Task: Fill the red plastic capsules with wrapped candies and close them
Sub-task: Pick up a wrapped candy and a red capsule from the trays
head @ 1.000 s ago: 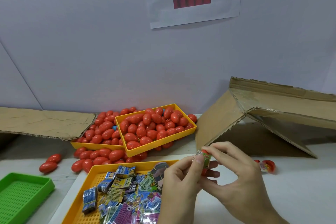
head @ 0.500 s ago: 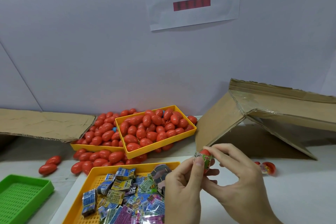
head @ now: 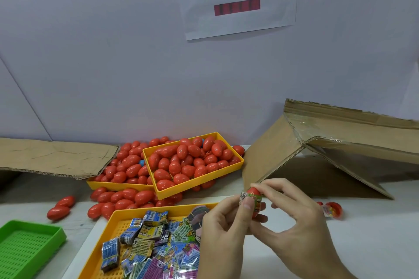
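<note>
Both hands hold one red capsule (head: pixel 254 192) with a wrapped candy (head: pixel 257 201) against it, above the table near the centre. My left hand (head: pixel 223 233) pinches it from the left with the thumb on the wrapper. My right hand (head: pixel 301 224) grips it from the right, fingertips on its top. Below lies a yellow tray (head: pixel 118 215) of wrapped candies (head: pixel 156 240). A second yellow tray (head: pixel 235 165) further back is heaped with red capsules (head: pixel 188 163).
A third yellow tray (head: pixel 97 185) and several loose capsules (head: pixel 61 208) sit at the back left. A green tray (head: pixel 52 235) stands at the lower left. Cardboard flaps (head: pixel 340 142) rise at the right, with an open capsule half (head: pixel 332 209) beside them.
The hands have stayed in place, working the capsule and candy between the fingers. The view has shifted slightly.
</note>
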{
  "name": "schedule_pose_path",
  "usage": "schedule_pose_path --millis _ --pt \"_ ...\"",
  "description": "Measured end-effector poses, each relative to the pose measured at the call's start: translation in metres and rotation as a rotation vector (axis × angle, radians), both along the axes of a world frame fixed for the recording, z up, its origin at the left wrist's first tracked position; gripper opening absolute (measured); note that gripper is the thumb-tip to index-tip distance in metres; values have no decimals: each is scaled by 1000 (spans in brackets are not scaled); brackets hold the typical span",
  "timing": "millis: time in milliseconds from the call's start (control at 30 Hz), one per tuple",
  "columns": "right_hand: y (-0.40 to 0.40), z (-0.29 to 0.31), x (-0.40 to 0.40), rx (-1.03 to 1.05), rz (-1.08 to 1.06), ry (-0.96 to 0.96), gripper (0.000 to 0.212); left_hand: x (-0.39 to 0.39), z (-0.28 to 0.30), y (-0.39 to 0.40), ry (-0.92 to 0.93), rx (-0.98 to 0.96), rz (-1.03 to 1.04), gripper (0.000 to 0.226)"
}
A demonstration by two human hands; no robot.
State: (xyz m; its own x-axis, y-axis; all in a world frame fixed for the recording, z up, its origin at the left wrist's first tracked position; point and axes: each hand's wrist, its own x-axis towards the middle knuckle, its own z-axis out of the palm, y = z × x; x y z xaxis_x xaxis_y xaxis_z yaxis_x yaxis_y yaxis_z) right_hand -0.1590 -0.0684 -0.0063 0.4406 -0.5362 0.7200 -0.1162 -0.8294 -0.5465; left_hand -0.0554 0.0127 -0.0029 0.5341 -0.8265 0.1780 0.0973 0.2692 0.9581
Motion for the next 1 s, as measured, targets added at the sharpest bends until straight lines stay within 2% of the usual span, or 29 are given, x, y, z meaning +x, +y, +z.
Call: schedule_pose_path --millis 100,200,367,533,667,767,900,1000 --pt "0 -1 0 -12 4 44 52 2 -1 0 -43 61 -49 39" --pt "0 -3 0 -50 -22 124 55 1 -5 1 -183 110 -18 30" --pt "-2 -7 -1 -144 -90 204 63 -3 -9 0 -412 205 109 5" --pt "-2 -9 0 -185 -134 237 63 -3 -8 0 -544 230 185 7" --pt "-1 -7 1 -197 -116 211 56 -3 -6 1 -587 158 235 13" --pt "-1 -7 1 -230 -136 230 59 -2 -6 1 -594 212 196 19" --pt "-2 -10 0 -216 -152 227 65 -2 -7 2 -596 244 123 14" --pt "-3 -11 -1 -191 -155 222 65 -4 -5 1 -542 222 106 33"
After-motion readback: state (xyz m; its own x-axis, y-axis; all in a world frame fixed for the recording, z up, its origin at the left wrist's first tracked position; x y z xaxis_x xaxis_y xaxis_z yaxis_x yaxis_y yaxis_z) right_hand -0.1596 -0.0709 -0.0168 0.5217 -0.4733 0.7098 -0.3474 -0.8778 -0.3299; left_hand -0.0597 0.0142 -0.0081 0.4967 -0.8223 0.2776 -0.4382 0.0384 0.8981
